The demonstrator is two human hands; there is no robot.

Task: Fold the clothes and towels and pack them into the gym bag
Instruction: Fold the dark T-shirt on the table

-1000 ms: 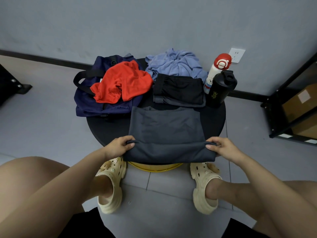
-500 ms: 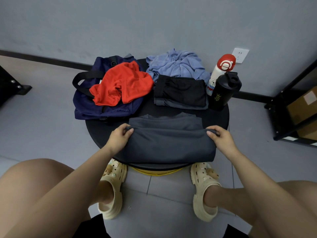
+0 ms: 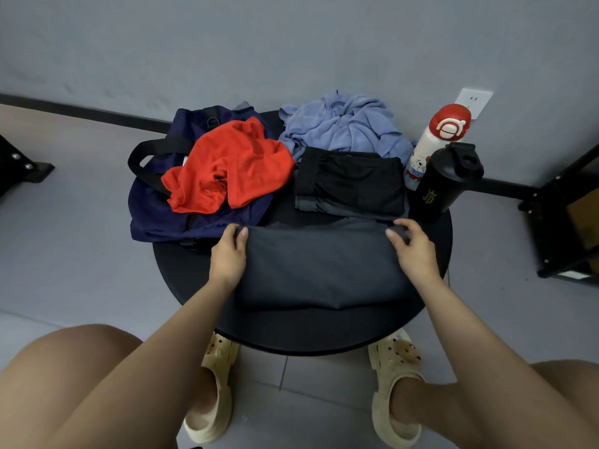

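A dark grey garment [image 3: 319,267] lies folded over on the round black table [image 3: 291,335]. My left hand [image 3: 228,254] pinches its far left corner and my right hand [image 3: 413,251] pinches its far right corner. The navy gym bag [image 3: 162,212] sits at the table's back left with a crumpled red shirt [image 3: 230,170] lying on it. Behind the grey garment rests a folded black garment [image 3: 350,183], and a crumpled light blue towel [image 3: 340,124] lies at the back.
A white bottle with a red cap [image 3: 434,140] and a black shaker bottle [image 3: 447,183] stand at the table's right edge. A black metal shelf [image 3: 570,202] stands on the right. My knees and beige clogs [image 3: 393,384] are under the table's near side.
Both hands carried the garment's near edge away from me, folding it over onto its far half. The near part of the table is now uncovered.
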